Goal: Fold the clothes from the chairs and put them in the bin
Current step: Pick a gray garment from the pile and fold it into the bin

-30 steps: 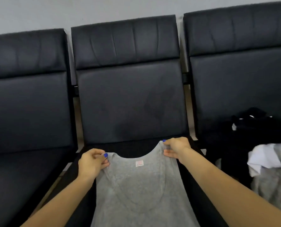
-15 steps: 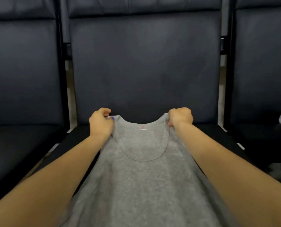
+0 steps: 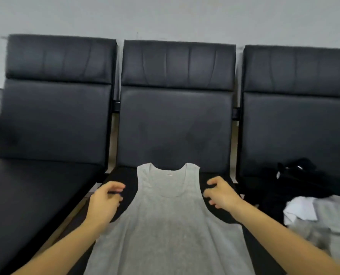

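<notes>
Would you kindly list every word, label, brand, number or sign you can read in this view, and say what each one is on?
No text here can be read.
Neck label inside the grey tank top: a small pale mark at the back neckline, too small and blurred to read.
Black garment on the right chair: small white patches, too blurred to tell whether they are print.
Chairs and wall: no lettering visible.

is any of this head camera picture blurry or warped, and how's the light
Head view: the left hand and right hand are motion-smeared, the grey tank top fairly sharp; the left chair streaks at its edge; wide-angle bowing tilts the chair backs; lighting soft, no glare.
</notes>
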`<state>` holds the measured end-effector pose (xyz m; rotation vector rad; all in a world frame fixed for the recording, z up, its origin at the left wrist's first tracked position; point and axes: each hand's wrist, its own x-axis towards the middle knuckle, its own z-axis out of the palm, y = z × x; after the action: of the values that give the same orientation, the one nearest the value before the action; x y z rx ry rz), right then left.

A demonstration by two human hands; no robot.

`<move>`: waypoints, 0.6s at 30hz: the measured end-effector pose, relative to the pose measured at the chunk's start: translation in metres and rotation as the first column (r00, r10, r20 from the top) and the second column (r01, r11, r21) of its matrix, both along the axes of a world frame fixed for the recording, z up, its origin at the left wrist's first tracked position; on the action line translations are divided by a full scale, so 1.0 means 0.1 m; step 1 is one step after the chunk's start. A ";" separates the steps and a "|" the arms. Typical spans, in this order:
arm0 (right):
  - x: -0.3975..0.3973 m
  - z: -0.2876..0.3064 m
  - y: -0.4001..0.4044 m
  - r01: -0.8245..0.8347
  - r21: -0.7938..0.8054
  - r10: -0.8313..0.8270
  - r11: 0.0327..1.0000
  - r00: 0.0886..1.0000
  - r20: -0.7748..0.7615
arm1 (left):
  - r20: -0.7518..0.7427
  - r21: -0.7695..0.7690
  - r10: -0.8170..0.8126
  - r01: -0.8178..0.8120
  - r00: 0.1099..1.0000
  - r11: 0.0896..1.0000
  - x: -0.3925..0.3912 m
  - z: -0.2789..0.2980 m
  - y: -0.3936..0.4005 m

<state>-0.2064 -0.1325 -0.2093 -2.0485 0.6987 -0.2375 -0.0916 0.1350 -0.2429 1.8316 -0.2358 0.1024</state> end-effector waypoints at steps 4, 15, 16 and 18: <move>-0.71 -0.03 0.24 -0.148 -0.085 0.139 0.985 0.985 -0.106 | -0.102 -0.083 -0.044 0.036 0.994 0.996 -0.56 0.04 0.35; -1.65 -0.17 0.34 -0.123 -0.314 0.053 0.941 0.974 -0.220 | 0.003 0.529 -0.110 0.092 0.994 0.844 -1.27 -0.06 0.95; -1.69 -0.17 0.33 -0.131 -0.323 0.038 0.937 0.960 -0.277 | -0.006 0.633 -0.103 0.084 0.995 0.770 -1.29 -0.08 0.98; -1.78 -0.19 0.32 -0.150 -0.313 0.014 0.938 0.917 -0.398 | -0.056 0.740 -0.085 0.098 0.995 0.665 -1.31 -0.10 1.03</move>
<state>-0.3842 -0.1003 -0.2279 -2.4865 0.8554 0.1183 -0.2226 0.2379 -0.2531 2.6425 -0.4006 -0.1034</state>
